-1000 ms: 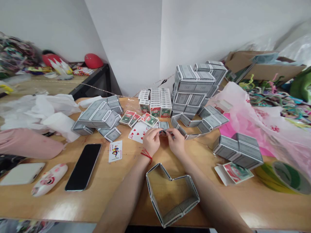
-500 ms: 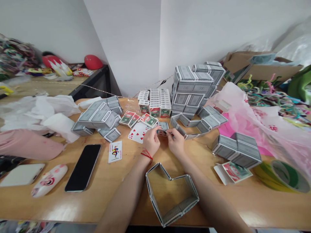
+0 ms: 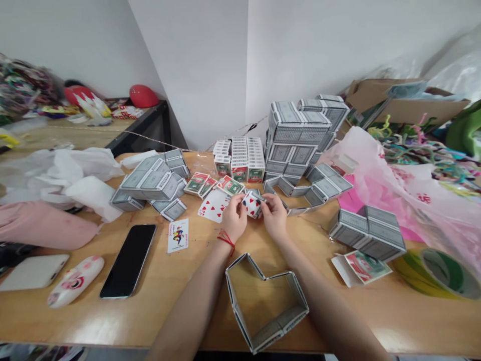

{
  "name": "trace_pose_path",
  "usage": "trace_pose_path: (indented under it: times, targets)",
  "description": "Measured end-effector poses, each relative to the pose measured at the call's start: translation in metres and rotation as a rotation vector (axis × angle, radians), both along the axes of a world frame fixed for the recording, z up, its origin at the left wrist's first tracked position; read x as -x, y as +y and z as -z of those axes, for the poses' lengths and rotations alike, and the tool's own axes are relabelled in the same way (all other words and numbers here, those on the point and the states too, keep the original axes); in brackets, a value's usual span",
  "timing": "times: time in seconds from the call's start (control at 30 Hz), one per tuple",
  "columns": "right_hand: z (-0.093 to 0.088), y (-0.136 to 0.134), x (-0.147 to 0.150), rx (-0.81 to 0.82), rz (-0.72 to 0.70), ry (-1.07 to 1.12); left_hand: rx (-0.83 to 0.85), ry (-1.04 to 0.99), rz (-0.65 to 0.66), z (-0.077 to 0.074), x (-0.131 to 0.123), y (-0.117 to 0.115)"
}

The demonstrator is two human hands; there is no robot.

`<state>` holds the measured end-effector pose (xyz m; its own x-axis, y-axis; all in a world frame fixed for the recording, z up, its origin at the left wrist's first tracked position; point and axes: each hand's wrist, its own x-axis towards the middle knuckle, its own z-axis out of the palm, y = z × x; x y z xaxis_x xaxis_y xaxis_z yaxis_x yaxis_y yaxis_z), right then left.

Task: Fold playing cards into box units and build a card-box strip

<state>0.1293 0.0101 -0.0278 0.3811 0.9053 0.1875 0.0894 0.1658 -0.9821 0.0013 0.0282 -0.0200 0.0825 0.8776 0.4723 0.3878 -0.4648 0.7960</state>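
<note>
In the head view, our left hand (image 3: pixel 235 220) and right hand (image 3: pixel 275 215) pinch a playing card (image 3: pixel 251 202) by opposite edges over the table (image 3: pixel 195 286), on the far side of a heart-shaped frame (image 3: pixel 276 326). We judge it light, springy, slick and easily creased, best taken by its edges. Far right, a patterned stack (image 3: pixel 300 134) looks stiff, boxy.

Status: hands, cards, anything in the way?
Left hand, right hand: both pinching playing cards, pips showing. Heart-shaped frame nearer the camera. Crowding the Left hand: face-up hearts card.
</note>
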Motion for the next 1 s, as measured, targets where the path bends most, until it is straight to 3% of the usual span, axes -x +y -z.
trace_pose_path:
  times: [0.3,0.63,0.8,1.0]
  targets:
    - [-0.004,-0.004,0.001,0.058,0.008,-0.177,-0.011,0.000,-0.011,-0.006,0.000,-0.002]
    - [-0.006,-0.005,0.003,0.123,-0.113,0.034,-0.124,0.018,-0.004,-0.009,0.000,0.000]
    - [-0.012,-0.006,0.002,0.111,-0.226,0.123,-0.094,0.006,-0.006,-0.012,0.000,-0.002]
    - [-0.015,-0.005,-0.001,0.117,-0.326,0.255,-0.058,-0.025,0.108,-0.015,0.002,-0.004]
